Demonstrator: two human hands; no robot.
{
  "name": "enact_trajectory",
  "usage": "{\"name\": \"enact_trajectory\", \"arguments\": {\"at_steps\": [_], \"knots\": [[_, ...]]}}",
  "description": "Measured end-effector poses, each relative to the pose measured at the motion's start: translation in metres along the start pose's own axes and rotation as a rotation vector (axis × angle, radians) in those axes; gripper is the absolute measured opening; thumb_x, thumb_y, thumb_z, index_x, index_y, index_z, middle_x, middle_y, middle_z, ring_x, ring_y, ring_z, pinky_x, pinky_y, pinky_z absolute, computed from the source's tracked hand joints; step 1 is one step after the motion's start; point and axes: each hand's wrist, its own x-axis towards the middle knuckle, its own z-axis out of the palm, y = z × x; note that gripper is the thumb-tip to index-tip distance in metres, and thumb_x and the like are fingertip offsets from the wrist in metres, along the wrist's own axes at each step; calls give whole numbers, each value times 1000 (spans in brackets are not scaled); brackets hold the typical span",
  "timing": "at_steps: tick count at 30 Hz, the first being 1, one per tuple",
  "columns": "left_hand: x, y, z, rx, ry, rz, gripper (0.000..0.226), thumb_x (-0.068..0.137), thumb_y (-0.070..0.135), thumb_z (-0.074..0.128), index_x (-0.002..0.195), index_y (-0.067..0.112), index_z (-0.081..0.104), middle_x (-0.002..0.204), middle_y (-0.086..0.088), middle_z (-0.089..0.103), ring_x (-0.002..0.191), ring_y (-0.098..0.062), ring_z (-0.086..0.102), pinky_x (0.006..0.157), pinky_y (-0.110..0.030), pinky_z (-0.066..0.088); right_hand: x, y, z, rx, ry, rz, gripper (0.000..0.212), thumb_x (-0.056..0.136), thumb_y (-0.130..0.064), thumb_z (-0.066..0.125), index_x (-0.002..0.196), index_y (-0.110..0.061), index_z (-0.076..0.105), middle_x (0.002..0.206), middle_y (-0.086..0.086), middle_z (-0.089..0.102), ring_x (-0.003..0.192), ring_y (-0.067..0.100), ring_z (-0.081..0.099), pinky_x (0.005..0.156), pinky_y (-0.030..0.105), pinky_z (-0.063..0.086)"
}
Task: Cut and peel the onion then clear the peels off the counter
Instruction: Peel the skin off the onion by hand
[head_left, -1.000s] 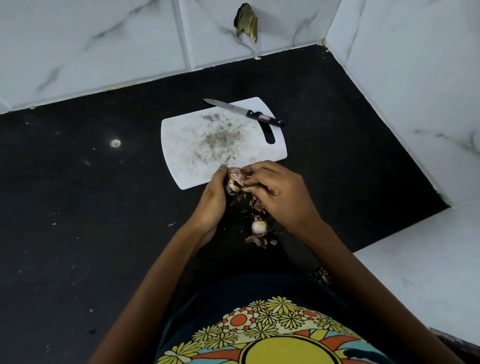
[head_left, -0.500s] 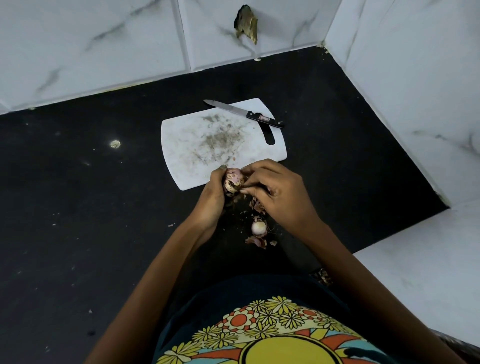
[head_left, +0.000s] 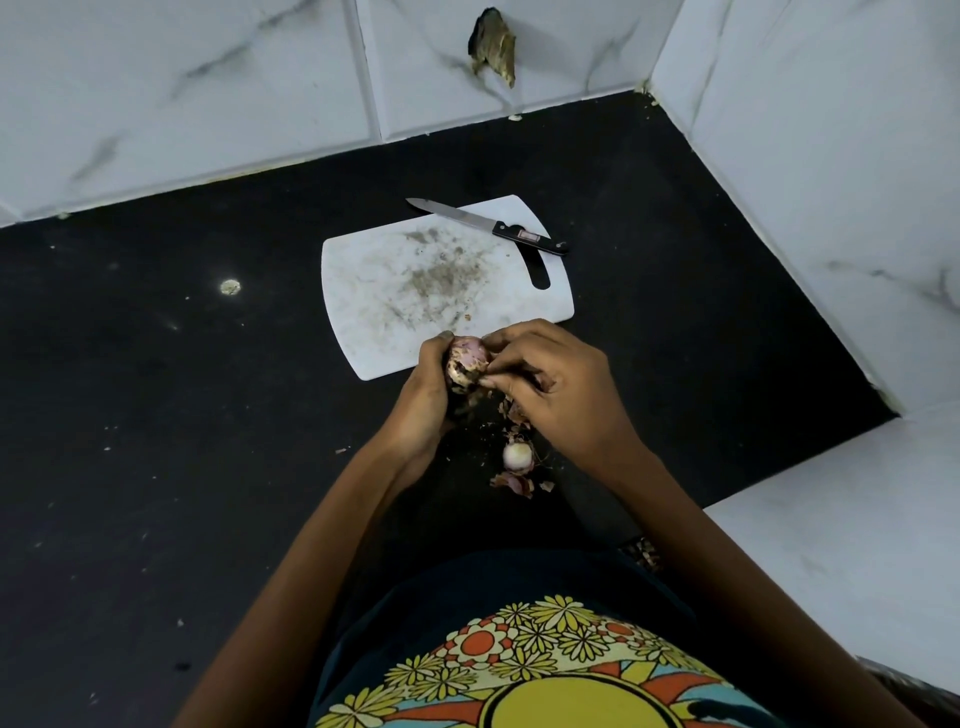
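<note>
Head view, onion (head_left: 467, 358) in both hands, counter (head_left: 156, 415)

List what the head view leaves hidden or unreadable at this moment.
- Onion: its near and under sides are covered by the left hand and right hand.
- Right hand fingertips: tucked against the onion, so any peel pinched there is unseen.
- Knife: handle label too small to read.
- Peels: some lie under the right wrist.
- Brown bits by the right forearm: partly hidden, unidentifiable.
</note>
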Motion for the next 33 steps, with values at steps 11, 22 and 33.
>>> {"name": "enact_trajectory", "arguments": {"at_steps": [11,22,33], "knots": [[-1,-2,-6,-44,-93,35,46,100,37,19,81,21,57,79,4,62,77,-11,55,67,-28,41,3,-6,-3,339,-33,489,18,76,-15,78,92,-13,70,86,-1,73,81,11,69,76,27,57],[1,-5,3,-192,-108,-34,54,98,48,35,114,2,58,95,-5,72,75,-8,68,61,-20,55,2,2,-1,301,66,477,15,78,0,72,87,-12,73,83,-1,74,80,9,71,77,24,56],[2,-7,9,-272,-43,-113,52,102,43,29,117,6,62,104,-10,73,90,-15,71,77,-26,58,0,-5,0,149,-49,427,25,75,-17,78,99,-16,68,93,-6,67,84,2,64,76,16,50]]}}
